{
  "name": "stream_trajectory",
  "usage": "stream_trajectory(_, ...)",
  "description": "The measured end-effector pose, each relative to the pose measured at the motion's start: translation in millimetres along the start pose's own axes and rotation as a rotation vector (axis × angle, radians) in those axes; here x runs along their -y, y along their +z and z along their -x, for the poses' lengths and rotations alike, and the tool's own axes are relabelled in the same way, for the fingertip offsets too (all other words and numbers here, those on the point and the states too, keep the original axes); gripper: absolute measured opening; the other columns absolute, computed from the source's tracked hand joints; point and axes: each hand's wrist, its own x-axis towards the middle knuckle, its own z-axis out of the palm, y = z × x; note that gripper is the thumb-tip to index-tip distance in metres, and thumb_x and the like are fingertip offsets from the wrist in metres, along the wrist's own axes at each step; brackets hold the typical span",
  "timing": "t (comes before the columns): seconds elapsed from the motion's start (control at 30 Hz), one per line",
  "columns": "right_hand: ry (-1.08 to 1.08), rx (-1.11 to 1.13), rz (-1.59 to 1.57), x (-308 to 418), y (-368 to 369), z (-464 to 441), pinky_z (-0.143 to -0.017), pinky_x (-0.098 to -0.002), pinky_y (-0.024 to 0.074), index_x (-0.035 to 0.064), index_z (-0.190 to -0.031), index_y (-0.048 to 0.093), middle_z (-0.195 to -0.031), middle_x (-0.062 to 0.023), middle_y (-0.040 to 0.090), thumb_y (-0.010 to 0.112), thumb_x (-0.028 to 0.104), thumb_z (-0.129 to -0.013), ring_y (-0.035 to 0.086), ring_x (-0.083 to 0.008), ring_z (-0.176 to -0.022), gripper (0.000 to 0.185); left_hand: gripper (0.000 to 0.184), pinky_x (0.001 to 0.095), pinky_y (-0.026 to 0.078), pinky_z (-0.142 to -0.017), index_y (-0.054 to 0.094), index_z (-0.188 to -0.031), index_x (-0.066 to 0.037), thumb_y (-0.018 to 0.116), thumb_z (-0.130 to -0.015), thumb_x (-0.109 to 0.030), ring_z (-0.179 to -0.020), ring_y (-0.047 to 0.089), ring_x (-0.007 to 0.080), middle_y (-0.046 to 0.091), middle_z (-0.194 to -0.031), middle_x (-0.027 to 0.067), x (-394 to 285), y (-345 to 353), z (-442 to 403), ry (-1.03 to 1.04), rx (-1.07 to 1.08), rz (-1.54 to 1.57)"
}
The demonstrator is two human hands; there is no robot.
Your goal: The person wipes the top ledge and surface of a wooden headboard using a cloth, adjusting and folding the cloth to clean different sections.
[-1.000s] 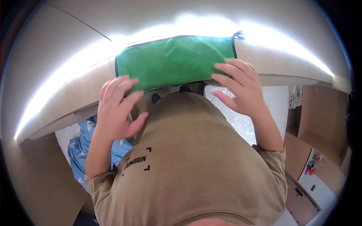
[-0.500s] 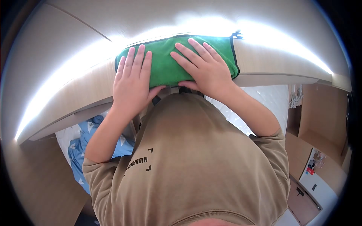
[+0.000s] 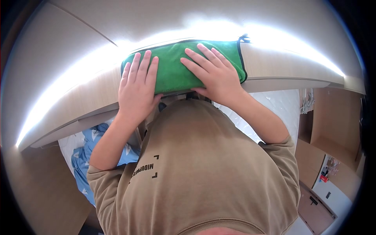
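A green cloth (image 3: 172, 66) with dark edging lies spread over the pale wooden surface at the top of the view. My left hand (image 3: 137, 86) lies flat on its left part, fingers stretched out and slightly apart, thumb at the near edge. On the right part rests my right hand (image 3: 215, 74), its fingers spread and angled up to the left. The thumb of that hand sits along the cloth's near edge. Both palms face down, so what they press on is hidden.
The pale wooden surface (image 3: 274, 62) runs to both sides, with a bright light strip behind it. Below lie blue patterned bedding (image 3: 84, 150) at left and a whitish sheet (image 3: 280, 105) at right. An open wooden cabinet (image 3: 335, 121) and hangers (image 3: 307, 102) stand further right.
Both hands and the cloth sit slightly lower in the view. My left thumb has drawn in closer to its hand. The hands stay on the cloth.
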Motion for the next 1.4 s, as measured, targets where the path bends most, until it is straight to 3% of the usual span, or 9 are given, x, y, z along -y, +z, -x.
stream_trajectory(0.17, 0.077, -0.145, -0.175, -7.6, -30.3, 24.1, -0.108, -0.0469, 0.0416, 0.0126, -0.123, 0.065, -0.138, -0.0058, 0.059, 0.086, 0.026, -0.069, 0.049, -0.0319, -0.134, 0.060, 0.072, 0.0544, 0.034, -0.112, 0.051, -0.133, -0.004, 0.085, -0.072, -0.024, -0.131, 0.045, 0.0420, 0.049, -0.140, 0.0190, 1.6, -17.3, 41.1, 0.102, -0.281, 0.262)
stream_trajectory(0.23, 0.143, -0.358, -0.264, -14.7, -44.7, 43.8, -0.099, -0.0448, 0.0480, 0.0092, -0.108, 0.070, -0.120, -0.0081, 0.067, 0.083, 0.021, -0.075, 0.059, -0.0321, -0.118, 0.038, 0.050, 0.0488, 0.045, -0.101, 0.060, -0.116, -0.001, 0.082, -0.076, -0.022, -0.108, 0.057, 0.0401, 0.061, -0.114, 0.0182, 16.7, -8.4, 76.6, 0.129, -0.423, 0.373)
stream_trajectory(0.3, 0.323, -0.513, -0.276, -31.8, -35.3, 76.5, -0.090, -0.0381, 0.0505, 0.0058, -0.100, 0.070, -0.103, -0.0087, 0.071, 0.080, 0.016, -0.080, 0.065, -0.0266, -0.101, 0.025, 0.037, 0.0397, 0.051, -0.091, 0.059, -0.112, -0.001, 0.078, -0.082, -0.013, -0.093, 0.062, 0.0307, 0.062, -0.100, 0.0140, 19.6, 4.2, 108.4, -0.135, -0.423, 0.500)
stream_trajectory(0.43, 0.891, -0.465, -0.739, -48.5, -23.7, 111.1, -0.084, -0.0298, 0.0503, 0.0013, -0.101, 0.069, -0.096, -0.0081, 0.070, 0.075, 0.015, -0.087, 0.065, -0.0171, -0.090, 0.020, 0.023, 0.0315, 0.052, -0.088, 0.055, -0.115, 0.003, 0.061, -0.093, 0.001, -0.099, 0.064, 0.0188, 0.065, -0.110, 0.0136, 8.1, 39.6, 125.8, -0.949, -0.474, 1.146)
stream_trajectory(0.53, 1.019, -0.197, -0.870, -48.0, -27.6, 109.9, -0.083, -0.0295, 0.0511, -0.0012, -0.102, 0.068, -0.097, -0.0082, 0.071, 0.074, 0.015, -0.087, 0.065, -0.0157, -0.089, 0.023, 0.026, 0.0314, 0.051, -0.089, 0.054, -0.116, 0.006, 0.063, -0.093, 0.000, -0.099, 0.065, 0.0197, 0.065, -0.113, 0.0154, 4.7, 48.2, 110.6, -0.953, -0.551, 1.395)
stream_trajectory(0.73, 0.952, -0.197, -0.962, -37.3, -19.1, 105.7, -0.078, -0.0295, 0.0521, -0.0055, -0.104, 0.064, -0.093, -0.0095, 0.071, 0.075, 0.015, -0.086, 0.066, -0.0155, -0.085, 0.029, 0.023, 0.0260, 0.050, -0.088, 0.058, -0.113, 0.005, 0.064, -0.092, 0.001, -0.097, 0.065, 0.0139, 0.069, -0.106, 0.0110, -9.3, 46.4, 90.5, -0.866, -0.457, 1.580)
stream_trajectory(1.0, 1.075, -0.218, -1.381, -41.8, -27.3, 105.2, -0.060, -0.0222, 0.0431, -0.0075, -0.114, 0.061, -0.079, -0.0026, 0.064, 0.067, 0.004, -0.085, 0.054, -0.0071, -0.065, 0.031, 0.020, 0.0325, 0.054, -0.089, 0.058, -0.115, 0.005, 0.056, -0.095, -0.002, -0.101, 0.067, 0.0207, 0.068, -0.111, 0.0146, -5.3, 27.7, 89.9, -0.842, -0.416, 1.963)
stream_trajectory(1.2, 0.737, -0.089, -1.502, -27.8, -76.0, 44.3, -0.056, -0.0218, 0.0436, -0.0081, -0.137, 0.048, -0.078, -0.0017, 0.063, 0.062, 0.003, -0.085, 0.055, -0.0078, -0.064, 0.055, 0.029, 0.0361, 0.054, -0.093, 0.053, -0.124, 0.006, 0.053, -0.096, -0.002, -0.108, 0.065, 0.0227, 0.065, -0.119, 0.0162, -9.0, 12.3, 86.5, -0.778, -0.351, 2.069)
stream_trajectory(1.4, 0.278, 0.472, -1.065, 48.2, -64.5, -66.8, -0.063, -0.0256, 0.0469, -0.0094, -0.149, 0.028, -0.068, -0.0025, 0.063, 0.065, 0.018, -0.088, 0.056, -0.0099, -0.065, 0.077, 0.031, 0.0403, 0.052, -0.096, 0.051, -0.128, 0.006, 0.051, -0.099, -0.005, -0.111, 0.063, 0.0246, 0.062, -0.122, 0.0170, -11.4, 8.4, 88.1, -0.771, -0.358, 2.107)
